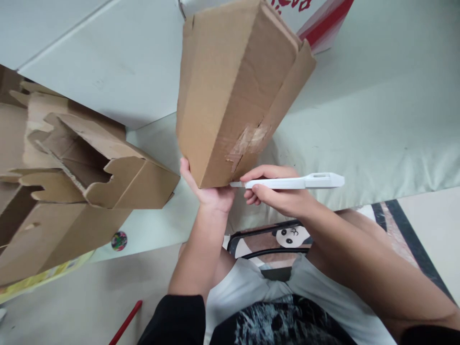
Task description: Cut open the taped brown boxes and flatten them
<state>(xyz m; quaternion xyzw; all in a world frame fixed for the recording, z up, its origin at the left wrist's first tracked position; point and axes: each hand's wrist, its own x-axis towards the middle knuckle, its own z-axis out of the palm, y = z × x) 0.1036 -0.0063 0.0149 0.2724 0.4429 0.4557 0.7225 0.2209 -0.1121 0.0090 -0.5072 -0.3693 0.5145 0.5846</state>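
A brown cardboard box [212, 96] stands tilted in front of me, with a torn strip of clear tape [249, 139] on its side. My left hand [214, 197] grips the box's near bottom corner from below, thumb up along its left side; most of the fingers are hidden under it. In my right hand [278, 191] is a slim white utility knife [294, 183], pinched between thumb and fingers. Its tip touches or nearly touches the lower edge of the box, close to my left hand.
Cut cardboard boxes [132, 182] are piled on the left of the cloth-covered table [377, 129]. White boxes [100, 67] stand behind, one with red print [327, 28]. A small round colourful sticker [119, 241] lies near the table edge. Below are a panda-print bag [247, 239] and a red stick [125, 322].
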